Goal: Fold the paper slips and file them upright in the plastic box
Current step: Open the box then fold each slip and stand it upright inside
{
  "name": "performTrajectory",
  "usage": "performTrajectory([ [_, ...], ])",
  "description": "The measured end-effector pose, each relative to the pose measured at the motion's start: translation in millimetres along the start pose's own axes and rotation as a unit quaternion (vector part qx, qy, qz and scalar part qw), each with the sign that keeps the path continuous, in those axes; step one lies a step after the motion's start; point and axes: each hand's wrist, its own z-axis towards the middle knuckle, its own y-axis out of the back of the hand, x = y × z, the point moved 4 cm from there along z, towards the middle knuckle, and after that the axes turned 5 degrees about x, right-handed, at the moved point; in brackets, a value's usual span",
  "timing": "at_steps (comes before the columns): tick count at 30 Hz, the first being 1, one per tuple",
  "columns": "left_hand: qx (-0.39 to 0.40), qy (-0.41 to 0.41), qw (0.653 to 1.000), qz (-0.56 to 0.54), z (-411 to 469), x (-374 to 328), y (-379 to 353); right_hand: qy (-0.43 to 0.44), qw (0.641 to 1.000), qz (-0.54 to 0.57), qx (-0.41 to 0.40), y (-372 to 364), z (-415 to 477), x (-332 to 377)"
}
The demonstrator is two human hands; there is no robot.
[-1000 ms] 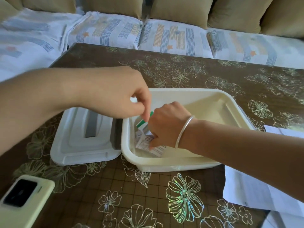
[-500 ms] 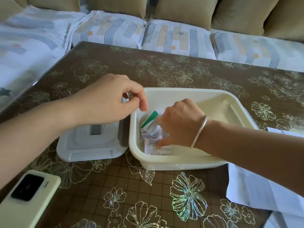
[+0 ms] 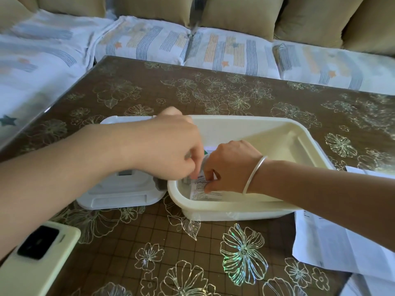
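Frame centre, inside the box [image 3: 303,135]: left hand [image 3: 168,146] and right hand [image 3: 232,165], fingers curled, both pinch the paper slips [image 3: 199,188].

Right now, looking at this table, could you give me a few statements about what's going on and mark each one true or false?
1. The left hand and right hand both reach into the cream rectangular plastic box. True.
2. The white plastic lid is closed on the box. False: it lies on the table beside the box's left end.
3. A silver bangle sits on the left wrist. False: it is on the right wrist.
4. A pale green phone lies at the near left of the brown flowered table. True.
5. The printed paper slips sit at the box's right end. False: they are at its left end, where both hands pinch them.
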Motion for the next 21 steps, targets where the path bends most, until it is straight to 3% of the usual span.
performTrajectory([
  [4, 0.082, 0.024, 0.988, 0.127, 24, -12, -8, -0.011, 0.999, 0.033, -0.011, -3, -1, -5],
  [11, 0.169, 0.059, 0.964, 0.195, 36, -7, -25, -0.021, 0.998, 0.063, 0.001, -9, -8, -14],
  [21, 0.168, 0.042, 0.960, 0.219, 42, -8, -30, -0.006, 0.995, 0.092, 0.045, -10, -12, -12],
])
